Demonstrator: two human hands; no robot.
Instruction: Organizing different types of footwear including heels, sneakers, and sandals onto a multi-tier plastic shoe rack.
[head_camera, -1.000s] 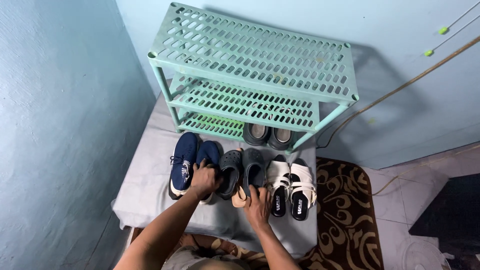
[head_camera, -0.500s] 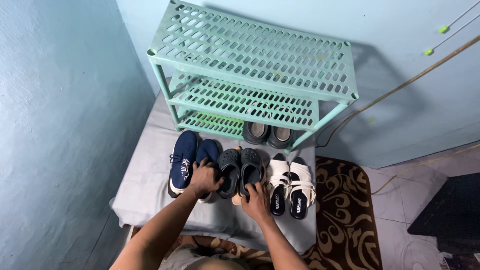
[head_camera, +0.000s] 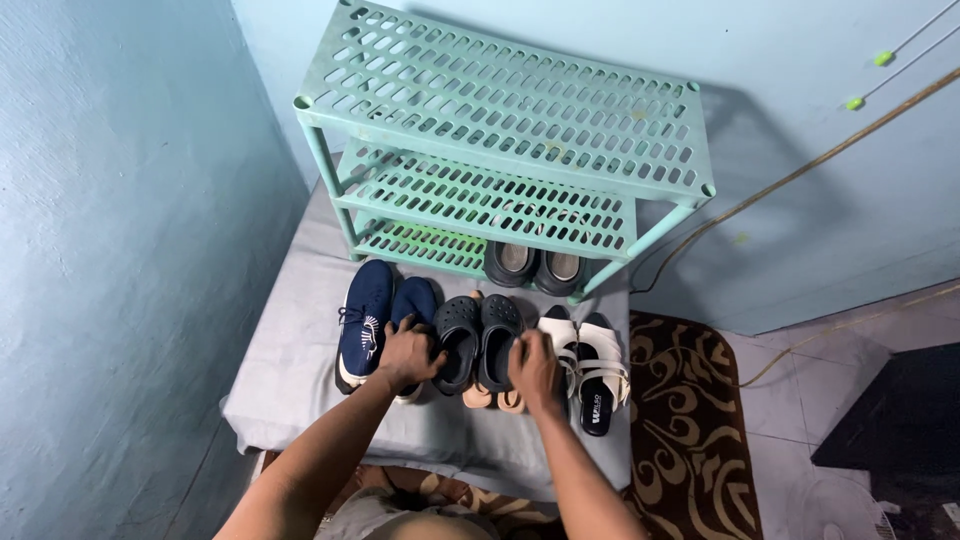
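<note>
The left hand (head_camera: 405, 353) grips the left dark clog (head_camera: 458, 342). The right hand (head_camera: 535, 368) closes on the right clog (head_camera: 497, 338), beside white sandals (head_camera: 590, 375), near the green rack (head_camera: 500, 150).

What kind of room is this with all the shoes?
Probably a corner of a home, perhaps by an entrance. A teal plastic shoe rack stands against a painted blue wall, pairs of shoes like the navy sneakers line up below, and a patterned brown rug covers the floor.
</note>
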